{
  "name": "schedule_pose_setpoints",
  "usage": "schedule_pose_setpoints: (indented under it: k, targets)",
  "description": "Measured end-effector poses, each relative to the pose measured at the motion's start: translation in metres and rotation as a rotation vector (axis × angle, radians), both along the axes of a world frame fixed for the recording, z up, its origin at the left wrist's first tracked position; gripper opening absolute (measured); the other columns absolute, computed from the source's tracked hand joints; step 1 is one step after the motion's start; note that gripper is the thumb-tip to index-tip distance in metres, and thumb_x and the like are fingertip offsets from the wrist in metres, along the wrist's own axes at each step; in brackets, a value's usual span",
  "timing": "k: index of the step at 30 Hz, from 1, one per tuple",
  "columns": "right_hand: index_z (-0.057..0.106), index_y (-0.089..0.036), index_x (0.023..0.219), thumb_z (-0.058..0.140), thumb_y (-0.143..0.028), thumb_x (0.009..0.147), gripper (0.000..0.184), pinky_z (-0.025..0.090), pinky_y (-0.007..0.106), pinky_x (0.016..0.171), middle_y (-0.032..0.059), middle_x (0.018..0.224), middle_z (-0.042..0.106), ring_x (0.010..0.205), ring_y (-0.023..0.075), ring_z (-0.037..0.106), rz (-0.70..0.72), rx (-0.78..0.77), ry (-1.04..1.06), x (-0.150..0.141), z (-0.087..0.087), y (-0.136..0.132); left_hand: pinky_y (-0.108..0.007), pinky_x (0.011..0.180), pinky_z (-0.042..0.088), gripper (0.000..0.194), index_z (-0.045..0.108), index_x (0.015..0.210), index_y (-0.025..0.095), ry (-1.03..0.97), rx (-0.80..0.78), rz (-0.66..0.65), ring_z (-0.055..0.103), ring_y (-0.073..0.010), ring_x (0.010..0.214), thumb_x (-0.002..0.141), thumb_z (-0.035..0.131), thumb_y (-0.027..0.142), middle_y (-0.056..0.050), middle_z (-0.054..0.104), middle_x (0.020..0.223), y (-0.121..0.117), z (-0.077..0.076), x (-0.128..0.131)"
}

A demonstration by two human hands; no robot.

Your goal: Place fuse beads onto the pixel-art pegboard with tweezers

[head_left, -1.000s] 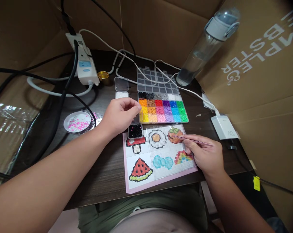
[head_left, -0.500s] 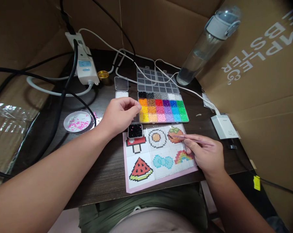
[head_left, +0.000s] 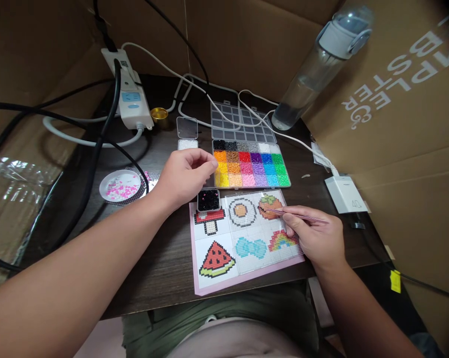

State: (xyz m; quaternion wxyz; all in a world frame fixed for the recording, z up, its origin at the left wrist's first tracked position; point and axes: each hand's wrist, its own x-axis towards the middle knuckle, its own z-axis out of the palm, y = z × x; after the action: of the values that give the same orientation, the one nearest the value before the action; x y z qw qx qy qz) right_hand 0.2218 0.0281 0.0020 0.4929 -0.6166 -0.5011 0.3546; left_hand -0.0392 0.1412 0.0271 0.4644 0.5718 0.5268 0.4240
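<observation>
My right hand [head_left: 317, 238] grips pink tweezers [head_left: 302, 217], their tips over the orange persimmon picture on the pattern sheet [head_left: 214, 282]. A clear pegboard [head_left: 247, 268] lies over the sheet's right part, above an egg, a persimmon, a blue bow and a rainbow. My left hand [head_left: 185, 174] hovers by the left edge of the bead case [head_left: 247, 186], thumb and forefinger pinched together; whether they hold a bead is too small to tell. Just below that hand, a small box of black beads [head_left: 208, 201] sits on the sheet's top edge, over part of the mushroom picture.
A white dish [head_left: 116, 198] of pink and white beads stands at left, beside a small box of white beads [head_left: 187, 144] and a gold cup [head_left: 159, 116]. Cables run from a power strip [head_left: 129, 94]. A water bottle [head_left: 306, 82] and a charger [head_left: 345, 195] stand right.
</observation>
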Motion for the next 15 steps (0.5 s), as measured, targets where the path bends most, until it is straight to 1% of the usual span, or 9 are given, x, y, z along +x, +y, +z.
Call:
schedule_pose_setpoints:
  k: [7, 15]
  targets:
    - [0.082, -0.019, 0.086, 0.077, -0.024, 0.080, 0.009, 0.048, 0.021, 0.041, -0.0007, 0.051, 0.064, 0.043, 0.0095, 0.055, -0.004, 0.020, -0.011, 0.0010, 0.0004, -0.0003, -0.021, 0.056, 0.045, 0.009, 0.069, 0.074, 0.017, -0.007, 0.001, -0.002, 0.054, -0.0090, 0.058, 0.077, 0.070, 0.026, 0.000, 0.064, 0.071, -0.0005, -0.0003, -0.0002]
    - [0.081, -0.018, 0.085, 0.077, -0.026, 0.080, 0.011, 0.049, 0.022, 0.040, -0.0003, 0.050, 0.063, 0.042, 0.0105, 0.055, -0.005, 0.033, -0.031, 0.0001, 0.0029, 0.0003, -0.021, 0.056, 0.045, 0.009, 0.069, 0.074, 0.017, -0.004, -0.003, -0.004, 0.054, -0.0089, 0.057, 0.077, 0.070, 0.026, 0.001, 0.064, 0.069, 0.0002, -0.0001, 0.0001]
